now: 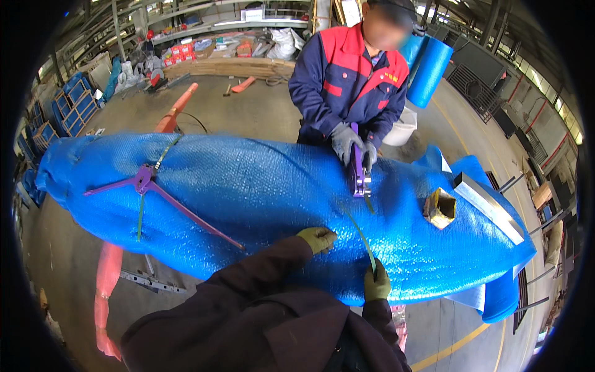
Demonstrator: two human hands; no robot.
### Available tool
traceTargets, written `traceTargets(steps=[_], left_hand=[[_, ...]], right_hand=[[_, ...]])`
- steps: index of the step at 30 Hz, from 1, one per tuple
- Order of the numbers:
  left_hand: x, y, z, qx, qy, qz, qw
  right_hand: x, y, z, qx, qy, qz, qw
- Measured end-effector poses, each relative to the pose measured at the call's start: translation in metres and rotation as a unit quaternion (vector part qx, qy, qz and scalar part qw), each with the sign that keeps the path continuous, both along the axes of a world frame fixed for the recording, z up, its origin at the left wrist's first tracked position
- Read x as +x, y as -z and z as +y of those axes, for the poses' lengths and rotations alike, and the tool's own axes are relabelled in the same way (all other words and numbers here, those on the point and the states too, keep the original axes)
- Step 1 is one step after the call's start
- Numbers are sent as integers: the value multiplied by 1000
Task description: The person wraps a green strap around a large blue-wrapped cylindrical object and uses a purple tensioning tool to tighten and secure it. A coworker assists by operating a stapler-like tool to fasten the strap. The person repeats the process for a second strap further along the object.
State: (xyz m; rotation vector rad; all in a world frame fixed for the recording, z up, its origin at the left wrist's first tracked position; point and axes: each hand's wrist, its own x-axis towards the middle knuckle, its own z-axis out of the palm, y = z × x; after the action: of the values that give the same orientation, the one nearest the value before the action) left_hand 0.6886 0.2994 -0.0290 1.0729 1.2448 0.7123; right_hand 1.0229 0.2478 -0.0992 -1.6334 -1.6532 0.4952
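A long bundle wrapped in blue bubble wrap (248,186) lies across in front of me. My right hand (377,284), in a yellow-green glove, is closed round a green packing strap (362,237) at the bundle's near side. To its left, my left hand (317,240) rests on the wrap with fingers curled; whatever may be inside them is hidden. Across the bundle, a co-worker's grey-gloved hands (347,144) hold a purple strapping tool (357,170) at the strap's far part. A second purple tool with two long handles (144,180) sits on another green strap (140,217).
A roll of yellowish tape (440,208) and a metal profile (488,208) lie on the bundle's right part. Orange-wrapped supports (108,285) stick out beneath its left part. Behind the co-worker are a white bucket (401,127) and blue rolls (429,71).
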Motion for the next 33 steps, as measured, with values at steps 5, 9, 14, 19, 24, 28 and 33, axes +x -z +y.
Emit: traceTargets(steps=[5,9,14,19,24,28,33], left_hand=[[1,-3,-3,14,6,-2,1000],[1,-2,-5,22,4,-3,1000],[1,5,-4,21,-7,-2,1000],[2,4,-8,20,-8,-19,1000],[5,-11,-11,13,-24,-11,1000],[7,-19,-11,0,-27,6,1000],[7,-17,-8,0,-25,14,1000]], right_hand=[[-4,-7,-3,26,5,9,1000],[-4,-3,-2,16,6,62,998],[-2,-4,-1,26,4,-10,1000],[1,-10,-5,-19,8,21,1000],[0,-10,-4,-55,18,46,997],[0,-9,-3,-64,25,36,997],[0,-14,-3,-67,22,36,997]])
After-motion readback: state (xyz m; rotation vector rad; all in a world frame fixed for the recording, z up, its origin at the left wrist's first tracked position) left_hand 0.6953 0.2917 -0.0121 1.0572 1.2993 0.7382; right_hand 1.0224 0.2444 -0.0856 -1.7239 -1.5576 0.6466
